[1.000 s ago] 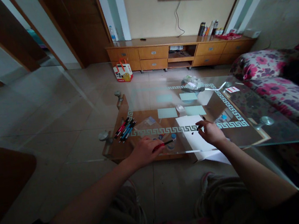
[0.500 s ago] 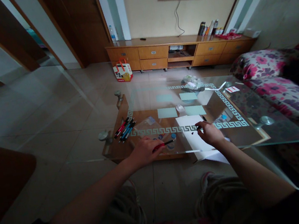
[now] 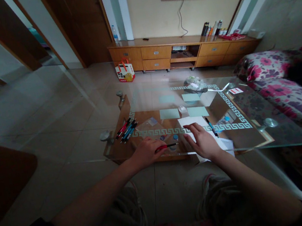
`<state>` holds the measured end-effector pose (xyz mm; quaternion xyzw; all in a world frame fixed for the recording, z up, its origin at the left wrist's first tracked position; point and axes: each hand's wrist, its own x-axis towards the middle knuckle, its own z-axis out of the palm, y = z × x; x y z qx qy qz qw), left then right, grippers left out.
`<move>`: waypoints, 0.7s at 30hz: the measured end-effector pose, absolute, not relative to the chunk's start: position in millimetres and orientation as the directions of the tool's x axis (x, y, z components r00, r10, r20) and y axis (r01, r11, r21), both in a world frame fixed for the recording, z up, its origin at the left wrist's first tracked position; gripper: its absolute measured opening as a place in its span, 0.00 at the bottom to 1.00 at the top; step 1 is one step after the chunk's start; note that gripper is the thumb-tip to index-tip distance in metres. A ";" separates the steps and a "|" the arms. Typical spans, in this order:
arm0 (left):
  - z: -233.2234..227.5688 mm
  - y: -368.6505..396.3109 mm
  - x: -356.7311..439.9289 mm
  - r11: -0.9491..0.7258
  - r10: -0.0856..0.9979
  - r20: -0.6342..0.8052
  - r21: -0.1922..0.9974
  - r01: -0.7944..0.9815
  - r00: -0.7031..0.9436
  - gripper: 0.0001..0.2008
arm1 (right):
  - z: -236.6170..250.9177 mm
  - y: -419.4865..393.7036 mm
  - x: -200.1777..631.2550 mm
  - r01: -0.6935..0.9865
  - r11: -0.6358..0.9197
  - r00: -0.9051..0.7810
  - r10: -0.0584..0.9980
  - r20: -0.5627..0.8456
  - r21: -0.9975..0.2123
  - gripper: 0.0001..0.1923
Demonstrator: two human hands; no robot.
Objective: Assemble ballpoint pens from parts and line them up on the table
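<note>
Dim daylight is falling from the doorway side, left of the glass table (image 3: 258, 125), and pale reflections are glaring across its top. Nearer than the table, everything is sinking into murky shadow. Beyond it, walls are bowing at the edges, and fine detail is smearing softly.

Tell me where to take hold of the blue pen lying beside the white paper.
Pinch the blue pen at mid-barrel from above. It lies flat on the glass table, clear of the right hand, its long sides exposed; the white paper lies along its left side.
</note>
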<state>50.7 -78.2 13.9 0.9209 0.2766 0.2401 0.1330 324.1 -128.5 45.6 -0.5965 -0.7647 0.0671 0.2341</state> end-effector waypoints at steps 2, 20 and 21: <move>13.4 -77.9 50.9 -0.823 0.557 0.378 0.374 0.428 0.740 0.10 | 45.7 -135.4 307.9 0.840 0.381 -0.308 0.921 0.238 -0.387 0.18; 12.2 -77.6 51.4 -0.854 0.497 0.381 0.374 0.362 0.779 0.11 | 38.8 -140.5 290.1 0.744 0.561 -0.545 0.824 0.156 -0.361 0.12; 11.0 -77.3 51.4 -0.856 0.493 0.376 0.371 0.360 0.784 0.11 | 37.3 -139.6 290.3 0.745 0.565 -0.548 0.822 0.158 -0.355 0.12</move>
